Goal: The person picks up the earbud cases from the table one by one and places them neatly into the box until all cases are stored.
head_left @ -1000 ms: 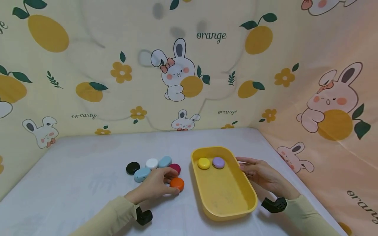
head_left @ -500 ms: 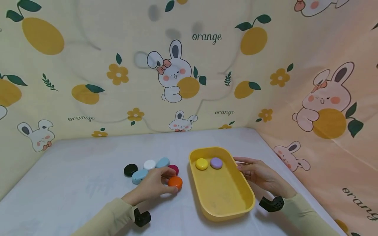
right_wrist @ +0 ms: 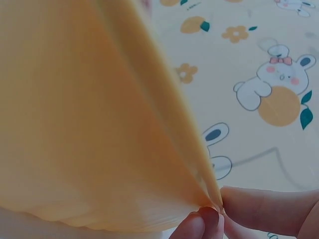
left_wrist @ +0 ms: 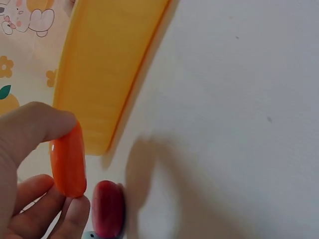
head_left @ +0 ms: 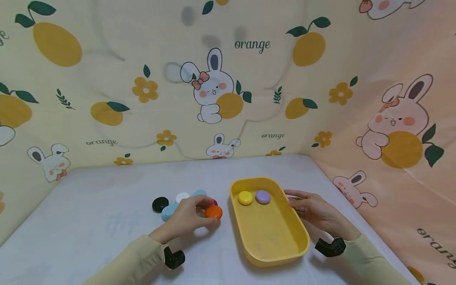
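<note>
My left hand (head_left: 187, 217) pinches a glossy orange disc (head_left: 213, 212) between thumb and fingertips. In the left wrist view the orange disc (left_wrist: 69, 162) is seen edge-on, raised over the white surface with a shadow below. Behind it lies a dark red disc (left_wrist: 108, 209), mostly covered by the orange one in the head view. My right hand (head_left: 320, 213) holds the right side of a yellow tray (head_left: 272, 241). The right wrist view shows its thumb and fingers pinching the tray's rim (right_wrist: 169, 104). Inside, near the far end, sit a yellow disc (head_left: 245, 198) and a purple disc (head_left: 263, 196).
Left of the tray is a loose group: a black disc (head_left: 160, 204), a white disc (head_left: 182, 197), a light blue piece (head_left: 169, 212) and another light blue piece (head_left: 199, 192), partly hidden by the left hand. A printed curtain (head_left: 256, 79) borders the white table (head_left: 89, 221).
My left hand has raised the orange disc slightly, moving it up and away, so that it now overlaps the dark red one. The right hand and tray hold their place.
</note>
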`<state>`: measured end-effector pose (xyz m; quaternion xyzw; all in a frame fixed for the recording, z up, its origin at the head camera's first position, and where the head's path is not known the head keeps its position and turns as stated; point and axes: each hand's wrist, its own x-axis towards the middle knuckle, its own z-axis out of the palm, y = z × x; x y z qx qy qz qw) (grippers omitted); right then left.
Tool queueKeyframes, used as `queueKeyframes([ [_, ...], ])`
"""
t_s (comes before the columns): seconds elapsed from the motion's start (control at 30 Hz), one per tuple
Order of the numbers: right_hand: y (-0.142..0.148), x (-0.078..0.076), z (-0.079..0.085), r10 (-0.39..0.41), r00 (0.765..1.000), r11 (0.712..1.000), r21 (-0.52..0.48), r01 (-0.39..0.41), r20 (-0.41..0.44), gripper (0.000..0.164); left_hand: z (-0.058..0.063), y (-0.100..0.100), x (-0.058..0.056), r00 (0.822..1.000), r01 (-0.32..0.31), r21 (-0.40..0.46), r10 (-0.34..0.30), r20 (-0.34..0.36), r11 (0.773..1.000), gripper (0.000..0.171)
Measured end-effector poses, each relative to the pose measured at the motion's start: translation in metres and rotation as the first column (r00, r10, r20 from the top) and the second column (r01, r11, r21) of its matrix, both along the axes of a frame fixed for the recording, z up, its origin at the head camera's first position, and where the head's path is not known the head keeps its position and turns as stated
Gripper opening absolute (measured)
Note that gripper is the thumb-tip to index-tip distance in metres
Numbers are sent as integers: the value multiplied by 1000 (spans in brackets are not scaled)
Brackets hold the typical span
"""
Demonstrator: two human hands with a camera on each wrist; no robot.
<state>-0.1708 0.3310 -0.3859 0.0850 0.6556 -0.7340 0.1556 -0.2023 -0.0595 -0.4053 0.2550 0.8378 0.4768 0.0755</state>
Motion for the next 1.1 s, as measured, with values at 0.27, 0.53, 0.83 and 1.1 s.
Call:
queueKeyframes([
  [0.27,1,-1,0,4,1000,1000,-13,-4,5,57,8,2,-4,997,-48,59,52,-65,997,43],
  [0.53,3,-1,-1,-14,999,999,-46,16,51,53,24,19,-1,998,-55,158,54,8,986,45],
  [0.83,5,1,-3,4,998,994,-112,4,68,42,35,45,-1,996,9,184,7,-85,983,42],
  [1.1,7,4,-2,-6,996,993,-118,17,88,40,35,63,-6,997,64,200,-55,-51,978,41],
])
